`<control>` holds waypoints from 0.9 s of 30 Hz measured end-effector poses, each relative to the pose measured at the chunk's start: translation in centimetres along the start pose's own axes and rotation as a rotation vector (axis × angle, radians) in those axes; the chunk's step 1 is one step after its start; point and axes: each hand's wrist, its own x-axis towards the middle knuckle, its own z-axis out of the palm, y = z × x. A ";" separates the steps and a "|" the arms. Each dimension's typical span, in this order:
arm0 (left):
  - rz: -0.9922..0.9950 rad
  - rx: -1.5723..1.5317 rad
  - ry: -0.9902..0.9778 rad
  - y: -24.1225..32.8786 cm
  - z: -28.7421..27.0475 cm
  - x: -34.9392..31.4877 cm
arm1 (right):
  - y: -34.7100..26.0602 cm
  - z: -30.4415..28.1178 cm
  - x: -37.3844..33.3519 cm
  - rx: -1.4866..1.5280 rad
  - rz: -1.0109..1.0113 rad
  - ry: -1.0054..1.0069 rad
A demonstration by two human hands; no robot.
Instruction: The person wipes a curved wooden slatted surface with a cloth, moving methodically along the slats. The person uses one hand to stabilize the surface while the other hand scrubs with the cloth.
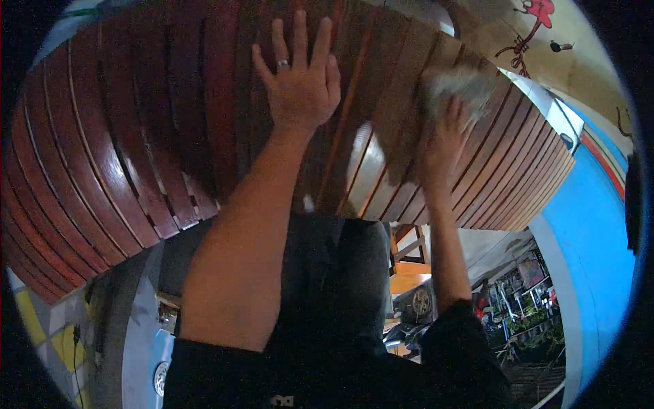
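Observation:
A long surface of dark reddish-brown wooden slats point(129, 116), glossy in places, stretches across the view in front of me. My left hand point(303, 85) lies on it near the middle, palm down with fingers spread, a ring on one finger and nothing in the grip. Farther right, my right hand point(446, 140) presses a crumpled, pale grey-white cloth point(463, 88) against the slats. Motion smears the cloth and those fingertips, so the exact grip is hard to see. Toward the right end the slats look lighter and less shiny.
A bright blue wall point(586, 252) curves along the right side. Below the slats at right stand a wooden frame point(411, 255) and a cluttered area with plants point(535, 320). Yellow-and-grey floor tiles point(44, 334) show at lower left.

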 end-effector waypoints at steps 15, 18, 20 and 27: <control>-0.033 0.090 -0.016 1.6 -1.3 -0.1 | 1.3 -0.9 -0.6 0.039 -0.224 -0.161; -0.036 0.139 0.020 1.8 -0.3 0.1 | 0.8 0.3 9.1 0.150 -0.186 0.249; -0.038 0.089 -0.004 2.6 -0.8 0.1 | -1.7 0.3 10.4 0.076 -0.240 0.025; -0.023 0.108 0.005 2.1 0.0 -0.3 | -1.0 -0.4 -10.8 0.530 -0.678 -0.529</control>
